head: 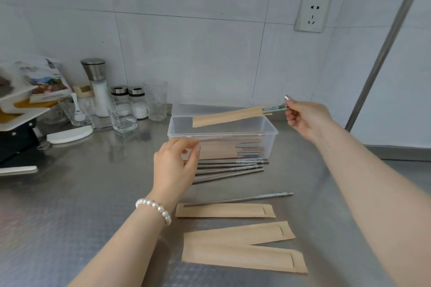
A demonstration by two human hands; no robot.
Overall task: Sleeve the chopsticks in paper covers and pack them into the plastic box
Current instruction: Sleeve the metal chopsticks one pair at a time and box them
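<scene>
Both forearms are bare, and a white pearl bracelet (154,209) circles the left wrist.

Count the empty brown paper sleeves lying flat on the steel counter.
3. One brown paper sleeve lies nearest the loose chopsticks, a second lies angled below it, and a third is closest to the camera, its top edge under the second. None seem hidden.

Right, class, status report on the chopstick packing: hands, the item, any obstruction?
Right hand pinches sleeved chopsticks above box. Left hand open, near box's front. Bare chopsticks and three sleeves wait on counter. Box mouth unobstructed.
</scene>
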